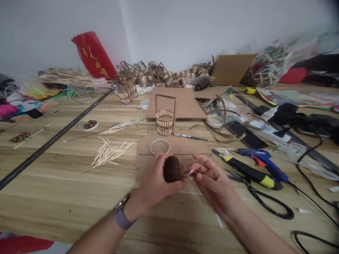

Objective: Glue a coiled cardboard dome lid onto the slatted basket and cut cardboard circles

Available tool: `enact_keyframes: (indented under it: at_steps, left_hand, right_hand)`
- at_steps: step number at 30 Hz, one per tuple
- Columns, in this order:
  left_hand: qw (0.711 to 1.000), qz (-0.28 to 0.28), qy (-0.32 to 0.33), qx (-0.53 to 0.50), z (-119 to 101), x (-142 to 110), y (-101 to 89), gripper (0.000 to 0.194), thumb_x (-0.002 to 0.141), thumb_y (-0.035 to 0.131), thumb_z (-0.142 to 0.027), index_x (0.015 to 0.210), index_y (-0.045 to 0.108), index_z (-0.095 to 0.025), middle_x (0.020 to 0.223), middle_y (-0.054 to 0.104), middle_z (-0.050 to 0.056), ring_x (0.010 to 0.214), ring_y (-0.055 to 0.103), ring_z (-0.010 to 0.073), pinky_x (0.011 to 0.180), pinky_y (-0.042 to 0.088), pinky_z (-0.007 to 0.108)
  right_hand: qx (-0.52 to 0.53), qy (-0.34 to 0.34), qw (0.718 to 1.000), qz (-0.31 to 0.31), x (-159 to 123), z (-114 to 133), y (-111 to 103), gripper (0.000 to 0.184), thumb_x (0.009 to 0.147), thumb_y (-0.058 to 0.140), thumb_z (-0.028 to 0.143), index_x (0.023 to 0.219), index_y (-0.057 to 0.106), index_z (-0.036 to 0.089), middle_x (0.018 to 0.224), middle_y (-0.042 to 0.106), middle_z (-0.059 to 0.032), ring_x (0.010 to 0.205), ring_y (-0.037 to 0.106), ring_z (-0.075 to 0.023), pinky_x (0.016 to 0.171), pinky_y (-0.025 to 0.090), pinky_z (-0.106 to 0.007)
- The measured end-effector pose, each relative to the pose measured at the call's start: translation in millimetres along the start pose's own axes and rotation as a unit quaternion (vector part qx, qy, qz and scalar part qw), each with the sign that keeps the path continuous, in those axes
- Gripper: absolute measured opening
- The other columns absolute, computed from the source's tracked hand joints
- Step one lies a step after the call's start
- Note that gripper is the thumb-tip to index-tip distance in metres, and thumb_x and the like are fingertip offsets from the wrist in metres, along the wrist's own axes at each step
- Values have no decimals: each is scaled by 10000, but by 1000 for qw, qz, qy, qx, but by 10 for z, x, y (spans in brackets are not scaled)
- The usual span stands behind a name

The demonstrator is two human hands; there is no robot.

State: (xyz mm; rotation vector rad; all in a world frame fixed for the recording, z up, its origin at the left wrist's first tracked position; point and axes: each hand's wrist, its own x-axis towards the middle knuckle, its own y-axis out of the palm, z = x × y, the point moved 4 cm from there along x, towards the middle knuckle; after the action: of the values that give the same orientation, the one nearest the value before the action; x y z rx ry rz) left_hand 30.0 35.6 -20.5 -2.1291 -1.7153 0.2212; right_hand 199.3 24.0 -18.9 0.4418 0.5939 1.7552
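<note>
My left hand [153,183] is wrapped round a small dark brown round piece [172,168] with a rough, woven-looking surface. Between the thumb and fingers of my right hand [214,181] is a thin white strip [190,172], close to the right edge of the brown piece. Whether the strip is fastened to it I cannot tell. Below both hands lies a cardboard sheet [144,162]. Just beyond them are a ring of tape [160,140] and a small upright slatted bucket [164,123] with a tall square handle.
To the right lie a yellow-black utility knife [249,171], black scissors [267,202] and a blue glue gun [267,162] with its cord. A pen [190,137] lies by the bucket. Short wooden sticks [108,155] are scattered left. More small buckets [159,74] pile along the wall.
</note>
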Motion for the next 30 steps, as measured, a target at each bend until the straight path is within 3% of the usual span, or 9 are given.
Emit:
enact_keyframes:
  at_steps: [8, 20, 30]
  left_hand:
    - [1000, 4, -12, 6, -10, -8, 11, 661, 663, 808, -429, 1209, 498, -220, 1229, 522, 104, 1139, 563, 302, 985, 470, 497]
    - [1000, 25, -8, -9, -5, -14, 45, 661, 665, 808, -430, 1205, 496, -213, 1197, 543, 103, 1116, 578, 294, 979, 471, 487]
    - [999, 50, -6, -20, -70, -14, 48, 657, 650, 815, -400, 1194, 499, -210, 1202, 566, 111, 1111, 577, 300, 985, 461, 500]
  right_hand:
    - [-34, -20, 999, 16, -11, -7, 31, 381, 707, 861, 275, 1051, 704, 311, 860, 723, 12, 805, 617, -123, 744, 476, -235]
    - [19, 24, 999, -29, 24, -29, 25, 375, 693, 857, 365, 1025, 718, 261, 853, 707, -2, 803, 589, -144, 764, 446, -262]
    - [27, 29, 999, -31, 10, -65, 10, 315, 742, 820, 295, 1032, 708, 244, 865, 700, -13, 781, 574, -144, 737, 436, -260]
